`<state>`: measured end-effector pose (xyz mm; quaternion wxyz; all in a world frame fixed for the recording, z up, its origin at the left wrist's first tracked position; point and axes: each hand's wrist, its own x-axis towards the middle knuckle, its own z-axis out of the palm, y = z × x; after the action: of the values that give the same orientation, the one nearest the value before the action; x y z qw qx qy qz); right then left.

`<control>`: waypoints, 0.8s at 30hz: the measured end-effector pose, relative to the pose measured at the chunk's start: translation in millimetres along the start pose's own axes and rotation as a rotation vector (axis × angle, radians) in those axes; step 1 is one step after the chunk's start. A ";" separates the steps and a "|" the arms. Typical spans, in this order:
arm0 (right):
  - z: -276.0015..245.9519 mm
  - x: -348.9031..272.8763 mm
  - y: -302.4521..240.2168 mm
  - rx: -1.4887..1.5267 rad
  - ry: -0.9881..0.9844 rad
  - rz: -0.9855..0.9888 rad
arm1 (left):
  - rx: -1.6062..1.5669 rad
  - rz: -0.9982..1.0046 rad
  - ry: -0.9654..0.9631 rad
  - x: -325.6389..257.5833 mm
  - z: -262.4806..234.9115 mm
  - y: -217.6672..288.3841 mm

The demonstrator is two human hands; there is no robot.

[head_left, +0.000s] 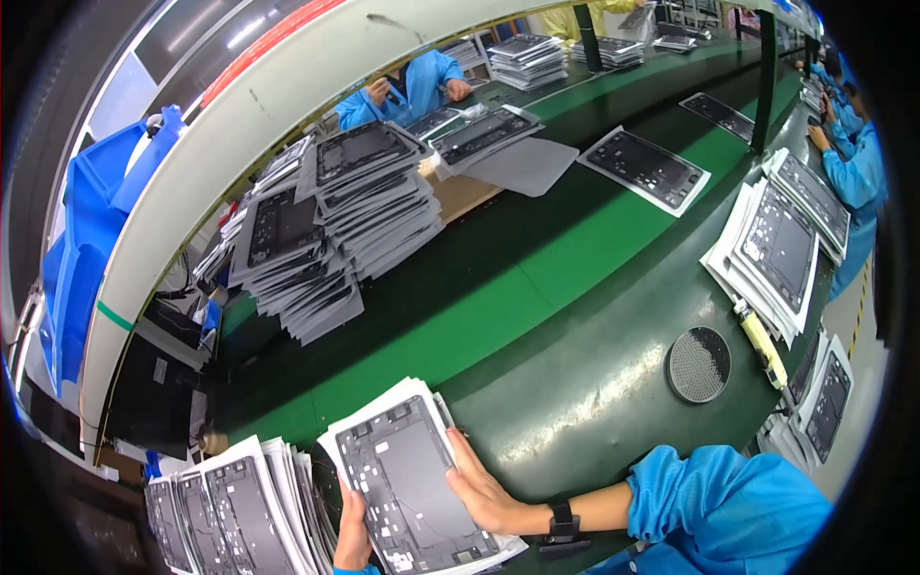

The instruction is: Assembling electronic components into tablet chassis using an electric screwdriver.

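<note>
A stack of dark tablet back panels interleaved with white sheets stands tilted between my hands at the bench's near edge. My left hand grips its left side, thumb up along the edge. Across the right side lies my right hand, fingers along the edge and thumb on the top panel; a dark band circles that wrist. Small white pieces dot the top panel's left part and lower edge. Just left of my left hand, a row of similar panels and sheets leans together.
Tall panel stacks stand beyond the green conveyor belt; single panels lie on the belt. At right are more panels, a yellow-handled electric screwdriver and a round dish of small parts. Co-workers in blue sit across and at far right.
</note>
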<state>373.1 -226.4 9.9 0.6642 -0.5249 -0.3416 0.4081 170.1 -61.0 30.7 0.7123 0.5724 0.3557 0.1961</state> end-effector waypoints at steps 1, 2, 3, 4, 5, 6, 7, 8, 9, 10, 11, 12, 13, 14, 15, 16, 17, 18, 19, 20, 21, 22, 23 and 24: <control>1.4 -2.0 -3.2 -0.063 -0.002 -0.007 | 0.018 -0.011 0.023 -2.7 1.0 -0.2; 1.5 -1.3 4.7 -0.036 0.023 -0.022 | -0.009 -0.012 -0.012 -4.2 0.1 2.2; -0.2 -2.9 8.7 -0.031 0.018 -0.013 | -0.035 -0.015 -0.045 -8.7 -1.3 4.5; -4.6 0.8 8.7 0.136 0.057 0.014 | -0.038 0.010 -0.020 -16.5 1.6 6.3; -13.5 12.0 7.4 0.300 0.096 0.036 | 0.017 0.112 -0.087 -22.0 -1.1 2.1; -23.0 28.2 3.9 0.303 0.211 0.044 | 0.000 0.143 -0.125 -33.3 -1.7 -1.4; -35.1 47.6 4.2 0.267 0.229 0.041 | -0.015 0.171 -0.164 -47.7 -0.1 -7.3; -46.9 70.5 2.6 0.217 0.143 0.013 | 0.017 0.297 -0.142 -51.1 -0.1 -24.4; -56.8 91.2 3.5 0.169 0.059 -0.013 | 0.021 0.297 -0.139 -77.7 1.2 -44.8; -60.9 105.0 3.9 0.170 0.069 -0.015 | -0.015 0.244 0.140 -112.6 7.7 -61.6; -60.5 117.8 3.9 0.171 0.026 -0.054 | -0.050 0.187 0.420 -134.9 14.5 -77.1; -54.2 129.1 3.4 0.172 -0.039 -0.092 | -0.226 0.169 0.564 -144.6 30.3 -81.8; -52.5 135.6 0.3 0.175 -0.047 -0.084 | -0.404 0.143 0.705 -152.1 48.6 -86.2; -51.2 141.9 -3.6 0.047 -0.092 -0.092 | -0.303 0.320 0.764 -145.8 69.5 -97.0; -43.2 147.6 -0.7 -0.073 -0.149 -0.102 | -0.191 0.500 0.829 -133.3 86.2 -104.8; -36.7 152.3 8.5 -0.075 -0.126 -0.136 | -0.061 0.450 1.017 -120.2 97.6 -99.1; -32.0 156.5 17.3 -0.067 -0.140 -0.132 | -0.307 0.388 1.068 -110.8 101.9 -94.3; -30.0 159.4 24.4 -0.055 -0.081 -0.128 | -0.446 0.392 1.088 -98.5 106.9 -90.1; -28.3 160.2 22.4 -0.048 -0.025 -0.123 | -0.589 0.397 1.106 -89.0 112.8 -88.2; -24.3 156.0 19.9 -0.032 0.025 -0.170 | -0.585 0.409 1.141 -88.2 115.9 -85.8; -21.1 153.7 17.2 -0.031 0.013 -0.169 | -0.581 0.423 1.173 -88.5 117.8 -84.6; -21.0 148.8 17.0 -0.082 0.010 -0.151 | -0.194 0.521 1.158 -96.0 103.8 -118.8; -21.1 145.8 16.0 -0.131 0.006 -0.136 | -0.408 0.659 1.105 -98.3 83.4 -150.1; -18.5 144.8 15.9 -0.116 0.027 -0.166 | -0.230 0.633 1.171 -98.7 85.3 -151.3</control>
<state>449.2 -101.9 -5.9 0.6688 -0.5378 -0.3979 0.3244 146.9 -227.0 -78.1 0.3666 0.3690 0.4751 0.7097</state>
